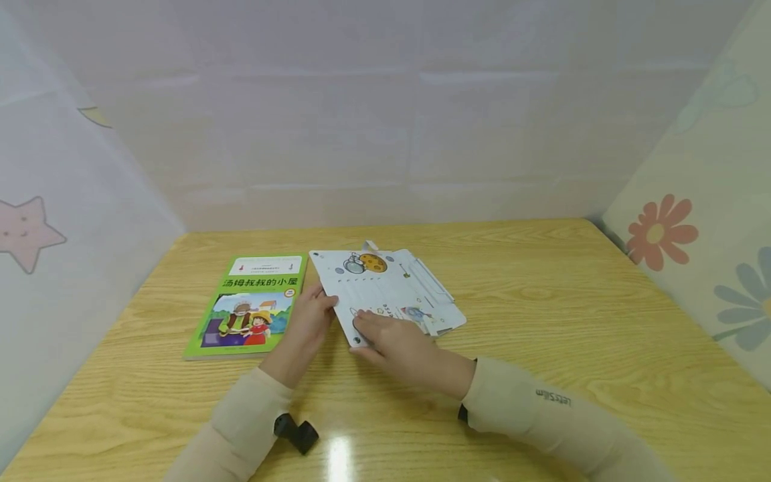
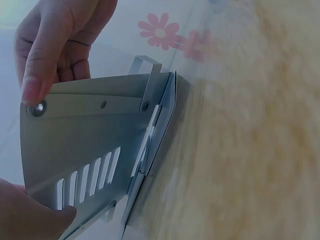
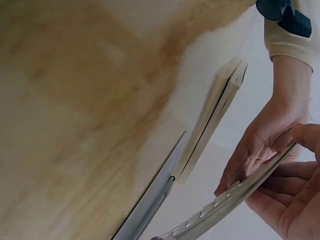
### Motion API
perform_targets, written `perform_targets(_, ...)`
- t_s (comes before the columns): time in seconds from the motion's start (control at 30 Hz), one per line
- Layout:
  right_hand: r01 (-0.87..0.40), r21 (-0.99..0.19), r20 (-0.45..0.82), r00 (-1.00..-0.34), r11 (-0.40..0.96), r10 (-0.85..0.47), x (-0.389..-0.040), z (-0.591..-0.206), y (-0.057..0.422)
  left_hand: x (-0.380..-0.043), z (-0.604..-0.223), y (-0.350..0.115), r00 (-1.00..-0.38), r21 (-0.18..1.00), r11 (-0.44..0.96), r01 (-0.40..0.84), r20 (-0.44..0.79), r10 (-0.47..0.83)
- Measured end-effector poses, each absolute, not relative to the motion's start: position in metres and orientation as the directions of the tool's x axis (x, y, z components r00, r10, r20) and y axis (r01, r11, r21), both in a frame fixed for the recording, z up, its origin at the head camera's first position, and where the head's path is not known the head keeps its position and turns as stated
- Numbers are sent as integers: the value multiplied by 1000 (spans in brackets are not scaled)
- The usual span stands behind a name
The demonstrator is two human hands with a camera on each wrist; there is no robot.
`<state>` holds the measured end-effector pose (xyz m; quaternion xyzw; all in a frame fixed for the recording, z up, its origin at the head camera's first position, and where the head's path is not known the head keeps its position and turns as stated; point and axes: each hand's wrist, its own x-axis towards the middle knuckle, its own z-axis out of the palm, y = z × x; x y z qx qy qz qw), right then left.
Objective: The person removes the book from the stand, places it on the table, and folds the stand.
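Observation:
A white folding book stand with printed astronaut and rocket pictures is tilted over the table, its near left edge raised. My left hand grips that left edge; in the left wrist view the left hand's finger lies against the slotted underside. With the right hand I hold the near corner, fingers on the printed face and the thumb by a round rivet underneath. A second panel is hinged along the far side, low at the table. Both hands appear close together at the edge in the right wrist view.
Left of the stand lies a green-covered picture book, flat on the wooden table. Pale walls with a star and flowers enclose the table's back and sides. Black wrist gear hangs at the left sleeve.

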<state>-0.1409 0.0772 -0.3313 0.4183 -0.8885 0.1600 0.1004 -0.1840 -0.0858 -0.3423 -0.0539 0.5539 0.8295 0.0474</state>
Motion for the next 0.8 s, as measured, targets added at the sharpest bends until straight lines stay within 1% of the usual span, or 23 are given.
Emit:
perform_targets(0.17,-764,-194,259,-645,616,-719,-139,-332,74,-183,-347,-86,-984,885,-438,-157,-179,-8)
perform_targets(0.27,-761,-181,232,-649,623,-725,-138,-333,71,-182,-350,-86,-985,872,-468,-144,-172,-18)
perform_targets(0.4,-763,-139,189,-646,631,-739,-139,-337,68,-181,-354,-87,-986,848,-513,-129,-166,-26)
perform_targets(0.53,-760,-99,139,-650,643,-747,-139,-340,64,-180,-357,-87,-982,822,-552,-142,-188,-27)
perform_targets(0.8,-762,-41,85,-648,647,-757,-138,-342,59,-179,-363,-88,-975,802,-570,-178,-220,-6)
